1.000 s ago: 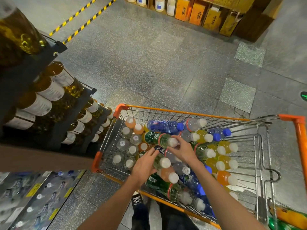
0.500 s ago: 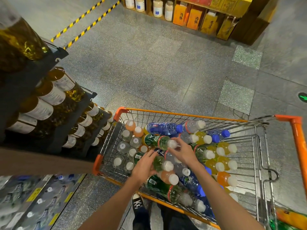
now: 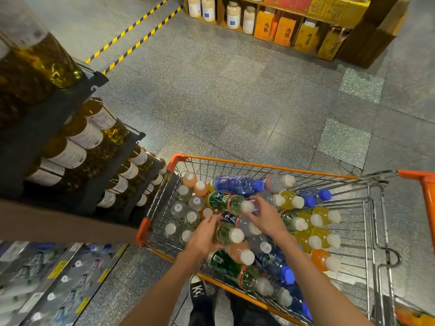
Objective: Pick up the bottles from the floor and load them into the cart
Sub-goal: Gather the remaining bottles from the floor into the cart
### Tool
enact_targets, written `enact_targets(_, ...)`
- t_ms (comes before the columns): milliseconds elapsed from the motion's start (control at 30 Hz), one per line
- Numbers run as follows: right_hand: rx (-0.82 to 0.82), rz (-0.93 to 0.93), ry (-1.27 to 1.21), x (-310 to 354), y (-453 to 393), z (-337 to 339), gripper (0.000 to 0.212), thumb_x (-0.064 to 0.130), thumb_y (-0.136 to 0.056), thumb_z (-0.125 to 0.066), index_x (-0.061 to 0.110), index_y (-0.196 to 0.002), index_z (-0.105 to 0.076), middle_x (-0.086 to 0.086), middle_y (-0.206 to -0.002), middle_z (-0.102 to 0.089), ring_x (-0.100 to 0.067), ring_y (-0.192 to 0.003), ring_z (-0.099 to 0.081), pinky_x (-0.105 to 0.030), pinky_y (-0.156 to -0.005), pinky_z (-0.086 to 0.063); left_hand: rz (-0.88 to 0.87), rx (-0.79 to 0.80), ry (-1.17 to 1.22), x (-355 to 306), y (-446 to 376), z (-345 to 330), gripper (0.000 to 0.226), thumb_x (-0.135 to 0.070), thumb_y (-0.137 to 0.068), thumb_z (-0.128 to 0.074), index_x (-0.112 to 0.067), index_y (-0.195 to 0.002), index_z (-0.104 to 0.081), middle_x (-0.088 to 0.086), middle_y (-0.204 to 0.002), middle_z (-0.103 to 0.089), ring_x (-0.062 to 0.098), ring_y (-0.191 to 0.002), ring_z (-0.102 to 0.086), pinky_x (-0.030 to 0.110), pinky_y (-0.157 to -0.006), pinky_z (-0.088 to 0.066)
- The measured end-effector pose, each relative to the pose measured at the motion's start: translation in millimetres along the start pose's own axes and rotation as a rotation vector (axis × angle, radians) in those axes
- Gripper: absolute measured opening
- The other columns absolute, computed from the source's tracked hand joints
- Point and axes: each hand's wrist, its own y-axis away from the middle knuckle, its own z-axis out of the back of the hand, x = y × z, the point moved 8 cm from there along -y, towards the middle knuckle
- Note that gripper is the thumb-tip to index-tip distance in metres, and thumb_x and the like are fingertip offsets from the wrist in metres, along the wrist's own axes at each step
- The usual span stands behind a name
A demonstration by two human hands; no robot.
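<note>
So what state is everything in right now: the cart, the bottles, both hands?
Cart: standing on the floor, partly filled with bottles.
Bottles in the cart: capped, some lying on their sides, others upright at the left.
Left hand: fingers curled round a green bottle.
Right hand: fingers spread, relaxed, over the pile.
Shelf bottles: stacked, capped.

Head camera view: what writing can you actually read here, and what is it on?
"肉桂", as far as it reads: orange boxes on the far shelf.
"K", rest unclear: black shoe.
Too blurred: bottle labels in the cart, yellow boxes, shelf price tags.
</note>
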Motion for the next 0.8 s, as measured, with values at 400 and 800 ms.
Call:
enact_targets(400, 0.227, 0.606, -0.134, 195, 55, -57, 0.021, 0.02, -0.093, -0.07, 0.023, -0.113, -0.067, 0.017, -0.099, -0.071, 0.004, -0.094, -0.066, -0.017, -0.085, -0.053, 0.44, -0.759, 0.512, 51, 161, 75, 0.015, -0.032, -0.088, -0.071, -0.024, -0.1, -0.068, -0.015, -0.086, -0.068, -0.004, -0.078, -0.064, 0.025, -0.074, -0.057)
enact_targets(800, 0.708, 1.025, -0.058, 305, 245, -187, 0.018, 0.024, -0.094, -0.069, 0.027, -0.111, -0.066, 0.015, -0.096, -0.073, -0.002, -0.092, -0.069, -0.02, -0.083, -0.055, 0.729, -1.409, 0.63, 103, 457, 32, 0.006, -0.016, -0.088, -0.073, -0.02, -0.088, -0.069, -0.011, -0.081, -0.071, 0.004, -0.068, -0.067, 0.018, -0.058, -0.052)
